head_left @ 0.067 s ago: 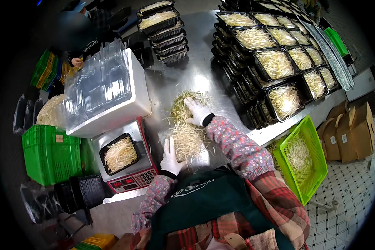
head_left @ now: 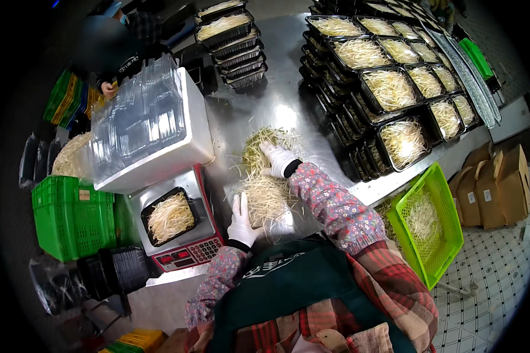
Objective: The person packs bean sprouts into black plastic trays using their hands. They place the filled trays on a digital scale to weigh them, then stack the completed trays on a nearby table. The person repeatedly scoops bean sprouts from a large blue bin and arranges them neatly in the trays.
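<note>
A loose heap of bean sprouts (head_left: 266, 197) lies on the steel table, with greener strands at its far end. My right hand (head_left: 278, 160), in a white glove, rests on the heap's far right part with its fingers stretched out. At the near left edge of the heap is my left hand (head_left: 241, 226), also gloved, fingers extended and thumb apart, touching the sprouts. Left of it, a black tray (head_left: 169, 216) filled with sprouts sits on a red-framed digital scale (head_left: 201, 250).
Stacked filled trays (head_left: 388, 88) cover the table's right; another tray stack (head_left: 232, 50) stands at the back. A white foam box (head_left: 195, 120) holds clear lids. Green crates (head_left: 73, 217) stand left, a lime basket (head_left: 447, 247) right. Another person's hand (head_left: 108, 89) shows beyond the box.
My right hand has shifted very slightly left on the sprouts. The left hand stays almost in place, and the tray on the scale has not moved.
</note>
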Demonstrator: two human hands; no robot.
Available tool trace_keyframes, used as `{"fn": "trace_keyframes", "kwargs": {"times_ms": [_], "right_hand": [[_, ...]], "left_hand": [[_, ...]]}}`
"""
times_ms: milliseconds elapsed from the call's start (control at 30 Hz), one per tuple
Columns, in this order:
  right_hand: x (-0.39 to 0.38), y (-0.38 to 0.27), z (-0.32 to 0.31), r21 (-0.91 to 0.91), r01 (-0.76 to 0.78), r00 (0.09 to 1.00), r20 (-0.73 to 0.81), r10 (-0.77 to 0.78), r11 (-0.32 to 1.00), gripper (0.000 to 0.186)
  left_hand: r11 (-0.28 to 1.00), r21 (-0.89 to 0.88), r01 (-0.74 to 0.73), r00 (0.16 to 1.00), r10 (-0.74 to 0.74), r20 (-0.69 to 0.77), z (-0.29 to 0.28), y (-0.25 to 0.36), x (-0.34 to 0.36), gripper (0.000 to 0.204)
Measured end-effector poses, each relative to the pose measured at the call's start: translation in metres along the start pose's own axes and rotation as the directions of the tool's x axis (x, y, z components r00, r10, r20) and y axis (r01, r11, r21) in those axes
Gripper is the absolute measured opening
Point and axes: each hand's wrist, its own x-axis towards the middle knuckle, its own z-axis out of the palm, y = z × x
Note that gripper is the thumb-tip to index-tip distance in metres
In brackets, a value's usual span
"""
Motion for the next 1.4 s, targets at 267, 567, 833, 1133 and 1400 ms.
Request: {"fn": "trace_keyframes", "kwargs": {"times_ms": [267,567,833,1133,1400], "right_hand": [[-0.108,-0.026,-0.007,-0.082,0.147,0.987,0.081,-0.14,0.986,0.132],[-0.088,0.011,0.038,0.083,0.058,0.996,-0.076,-0.051,0.995,0.019],[-0.107,0.018,-0.068,0.668,-0.075,0.963,-0.145,0.228,0.741,0.018],[-0.097,-0.008,0.032,0.305,-0.022,0.999,0.035,0.012,0.952,0.072],[-0.097,-0.052,0.043,-0.073,0.002,0.998,-0.069,-0.007,0.997,0.063]], "left_hand": [[0.995,0.049,-0.085,0.996,0.085,0.013,0.002,-0.007,0.015,0.131],[0.96,0.117,-0.254,0.943,0.273,-0.191,0.038,-0.07,0.067,0.044],[0.925,-0.016,-0.38,0.907,0.369,-0.205,0.011,-0.054,0.022,0.05],[0.984,-0.06,-0.169,0.956,0.149,-0.251,0.018,-0.043,-0.005,0.058],[0.95,-0.146,-0.275,0.947,0.243,-0.208,0.025,-0.04,-0.055,0.045]]}}
